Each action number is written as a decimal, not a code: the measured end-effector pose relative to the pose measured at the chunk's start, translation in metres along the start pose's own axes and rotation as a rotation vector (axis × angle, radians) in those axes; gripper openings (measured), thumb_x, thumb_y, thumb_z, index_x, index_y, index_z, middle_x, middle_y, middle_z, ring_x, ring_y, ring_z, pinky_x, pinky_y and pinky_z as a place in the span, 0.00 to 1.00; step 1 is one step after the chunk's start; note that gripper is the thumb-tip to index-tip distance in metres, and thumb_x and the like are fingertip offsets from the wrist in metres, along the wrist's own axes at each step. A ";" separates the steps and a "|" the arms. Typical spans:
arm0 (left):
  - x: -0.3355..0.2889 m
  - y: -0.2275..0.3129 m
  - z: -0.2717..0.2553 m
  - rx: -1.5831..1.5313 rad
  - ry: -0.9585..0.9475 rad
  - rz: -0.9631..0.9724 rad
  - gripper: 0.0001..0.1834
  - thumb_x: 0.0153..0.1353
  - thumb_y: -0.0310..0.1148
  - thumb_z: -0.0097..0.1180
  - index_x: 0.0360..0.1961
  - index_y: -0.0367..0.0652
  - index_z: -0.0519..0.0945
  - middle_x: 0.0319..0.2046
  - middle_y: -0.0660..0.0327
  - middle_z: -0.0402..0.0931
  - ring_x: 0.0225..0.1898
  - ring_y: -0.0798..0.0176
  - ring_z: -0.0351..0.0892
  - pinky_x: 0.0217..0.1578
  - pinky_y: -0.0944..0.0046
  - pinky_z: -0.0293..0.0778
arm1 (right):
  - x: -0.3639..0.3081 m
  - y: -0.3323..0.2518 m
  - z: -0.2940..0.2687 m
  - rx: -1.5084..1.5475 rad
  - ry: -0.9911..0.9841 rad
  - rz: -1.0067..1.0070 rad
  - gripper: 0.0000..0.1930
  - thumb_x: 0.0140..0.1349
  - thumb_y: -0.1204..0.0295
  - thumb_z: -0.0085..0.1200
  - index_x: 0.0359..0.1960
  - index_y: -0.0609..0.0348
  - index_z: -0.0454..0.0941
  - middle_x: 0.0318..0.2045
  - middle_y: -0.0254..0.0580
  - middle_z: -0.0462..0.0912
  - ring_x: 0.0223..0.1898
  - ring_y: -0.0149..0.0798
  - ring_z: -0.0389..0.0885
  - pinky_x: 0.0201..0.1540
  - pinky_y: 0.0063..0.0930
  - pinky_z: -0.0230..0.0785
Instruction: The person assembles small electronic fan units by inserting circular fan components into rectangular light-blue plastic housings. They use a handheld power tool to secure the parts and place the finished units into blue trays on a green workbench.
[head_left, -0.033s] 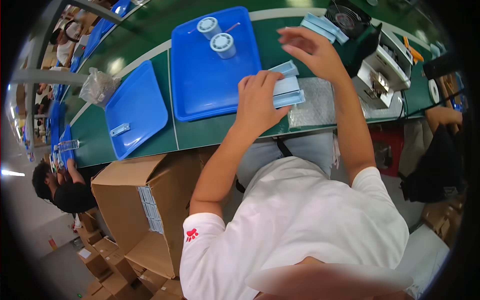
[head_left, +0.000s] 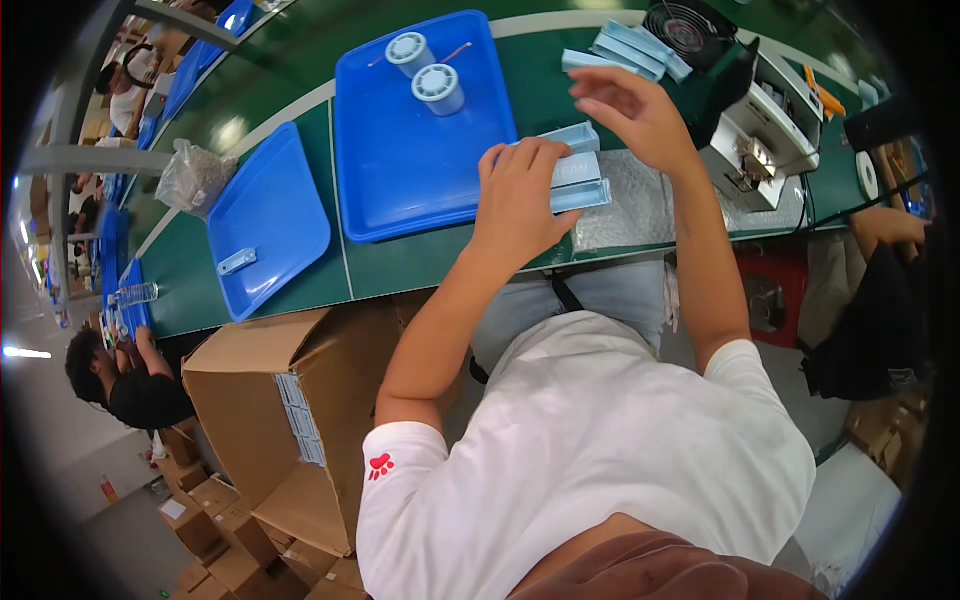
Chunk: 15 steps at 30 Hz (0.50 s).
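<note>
My left hand (head_left: pixel 525 195) clasps a row of light-blue casings (head_left: pixel 580 172) over the green bench (head_left: pixel 400 262), fingers across the far side, thumb on the near; my right hand (head_left: pixel 635 115) hangs beyond, fingers parted, nothing visible in it. The casings look light, stiff and smooth — likely best held by their long outer edges. A blue tray (head_left: pixel 420 190) crowds my left; a loose pile (head_left: pixel 632 52) and white machine (head_left: pixel 783 138) hem my right.

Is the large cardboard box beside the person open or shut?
Open: stacked light-blue pieces are visible inside the cardboard box.
</note>
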<state>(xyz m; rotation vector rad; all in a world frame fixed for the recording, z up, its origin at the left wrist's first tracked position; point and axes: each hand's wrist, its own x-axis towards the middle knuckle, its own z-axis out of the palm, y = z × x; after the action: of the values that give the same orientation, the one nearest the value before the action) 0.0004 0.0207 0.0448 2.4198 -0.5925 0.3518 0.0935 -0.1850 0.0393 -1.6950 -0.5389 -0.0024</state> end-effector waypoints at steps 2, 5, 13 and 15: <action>0.006 0.004 0.015 0.013 -0.061 0.049 0.32 0.42 0.34 0.75 0.51 0.46 0.78 0.50 0.58 0.77 0.55 0.50 0.75 0.61 0.49 0.63 | -0.038 0.014 -0.017 -0.046 0.074 0.147 0.18 0.64 0.74 0.63 0.56 0.56 0.81 0.47 0.38 0.83 0.43 0.29 0.84 0.49 0.25 0.76; 0.011 0.003 0.033 0.004 -0.097 0.088 0.31 0.43 0.34 0.75 0.52 0.45 0.78 0.52 0.58 0.76 0.56 0.49 0.75 0.62 0.48 0.64 | -0.068 0.013 -0.018 -0.119 0.167 0.163 0.18 0.62 0.74 0.65 0.54 0.58 0.82 0.45 0.39 0.83 0.44 0.30 0.83 0.48 0.25 0.76; 0.012 -0.010 0.039 -0.052 -0.074 0.115 0.33 0.46 0.36 0.76 0.55 0.43 0.79 0.55 0.54 0.75 0.57 0.45 0.73 0.61 0.48 0.66 | -0.100 -0.011 0.000 -0.541 0.083 -0.015 0.39 0.42 0.70 0.77 0.62 0.50 0.78 0.68 0.48 0.65 0.65 0.53 0.69 0.63 0.45 0.68; 0.017 -0.012 0.023 -0.158 -0.087 0.125 0.33 0.47 0.36 0.76 0.55 0.42 0.78 0.55 0.54 0.74 0.58 0.45 0.73 0.60 0.49 0.68 | -0.094 -0.003 0.004 -0.588 0.054 -0.049 0.40 0.41 0.69 0.78 0.63 0.48 0.77 0.69 0.49 0.65 0.66 0.55 0.68 0.64 0.46 0.67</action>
<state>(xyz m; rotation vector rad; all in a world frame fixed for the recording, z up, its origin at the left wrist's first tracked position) 0.0236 0.0098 0.0274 2.2615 -0.7828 0.2426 0.0073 -0.2141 0.0133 -2.2441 -0.5726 -0.2644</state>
